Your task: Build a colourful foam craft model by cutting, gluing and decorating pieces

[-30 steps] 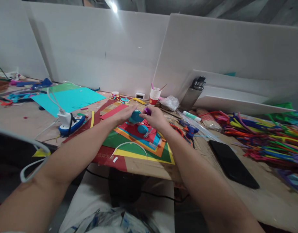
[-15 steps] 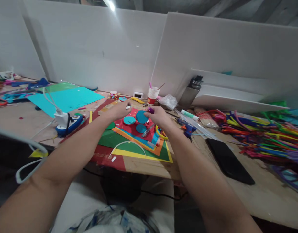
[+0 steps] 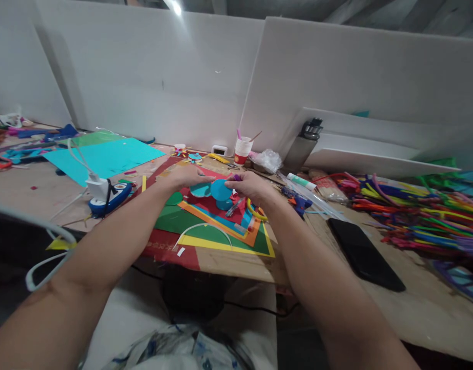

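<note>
Craft wkshop, prob.: cluttered bench (image 3: 432, 321) w/ col. ppr (image 3: 109, 158) & pipe cleaners (image 3: 424, 209).

Clock centred on the blue disc (image 3: 221, 191) in the right hand (image 3: 253, 186). Disc: smooth card or thin foam, can't tell which, matt. 8 o'clock: green sheet (image 3: 174, 220), flat matt paper or card. 9 to 10: cyan sheet (image 3: 109, 158), smooth, no gloss. 9: power strip (image 3: 112, 198), hard blue plastic, slight shine. 12: wall panels (image 3: 163, 77), smooth white, soft sheen. 1: cups (image 3: 243, 153), paper, matt. 2: bag (image 3: 269, 162), clear crinkled plastic, glossy; behind it, bottle (image 3: 299, 150), smooth grey, looks plastic. 3: pipe cleaners (image 3: 421, 213), fuzzy. 4: phone (image 3: 365, 254), smooth black, low sheen. 6: cardboard (image 3: 236, 267), brown, matt, creased. 7: cloth (image 3: 170, 352), wrinkled, patterned.
</note>
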Demonstrator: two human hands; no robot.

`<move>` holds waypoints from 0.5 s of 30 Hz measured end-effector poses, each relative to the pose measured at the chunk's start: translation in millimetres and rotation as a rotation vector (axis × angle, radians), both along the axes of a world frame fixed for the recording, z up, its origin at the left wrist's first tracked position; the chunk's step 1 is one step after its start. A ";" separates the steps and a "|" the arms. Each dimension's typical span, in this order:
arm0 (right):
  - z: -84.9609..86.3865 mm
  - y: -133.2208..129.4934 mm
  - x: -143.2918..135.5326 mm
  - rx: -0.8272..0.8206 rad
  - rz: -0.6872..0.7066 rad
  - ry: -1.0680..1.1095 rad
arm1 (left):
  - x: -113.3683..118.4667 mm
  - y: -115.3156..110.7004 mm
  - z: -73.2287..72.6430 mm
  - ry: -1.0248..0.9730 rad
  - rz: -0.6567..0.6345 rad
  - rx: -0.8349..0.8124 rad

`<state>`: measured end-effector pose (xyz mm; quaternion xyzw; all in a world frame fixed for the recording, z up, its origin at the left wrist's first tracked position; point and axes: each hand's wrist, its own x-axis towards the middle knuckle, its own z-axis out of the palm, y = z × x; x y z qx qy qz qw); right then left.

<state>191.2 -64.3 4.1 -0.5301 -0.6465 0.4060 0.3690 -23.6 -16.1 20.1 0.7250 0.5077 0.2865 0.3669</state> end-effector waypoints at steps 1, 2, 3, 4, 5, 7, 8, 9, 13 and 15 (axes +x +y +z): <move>-0.2 0.5 0.5 -0.010 0.008 0.020 | -0.7 0.2 -0.7 0.117 -0.010 0.017; -0.5 0.9 0.9 -0.018 0.014 0.040 | -1.1 0.7 -1.1 0.227 -0.012 0.037; -0.8 1.3 1.2 -0.023 0.016 0.056 | -1.3 1.2 -1.4 0.296 -0.007 0.072; -1.1 1.5 1.4 -0.025 0.014 0.065 | -1.2 1.4 -1.2 0.303 0.009 0.115; -1.4 1.7 1.4 -0.023 0.008 0.069 | -0.6 1.2 -0.7 0.265 0.027 0.163; -1.9 1.7 1.0 -0.006 -0.011 0.065 | 2.1 -2.0 1.4 0.115 0.017 0.225; -2.1 1.7 0.6 0.007 -0.021 0.057 | 4.2 -5.1 2.8 0.034 -0.022 0.203; -2.3 1.8 0.3 0.020 -0.031 0.049 | 6.7 -9.0 4.2 -0.024 -0.114 0.128; -3.6 2.6 -1.0 0.077 -0.031 0.007 | 17.1 -25.0 7.0 -0.117 -0.310 -0.125; -4.4 3.2 -1.8 0.104 -0.019 0.000 | 19.5 -27.3 6.4 -0.108 -0.270 -0.098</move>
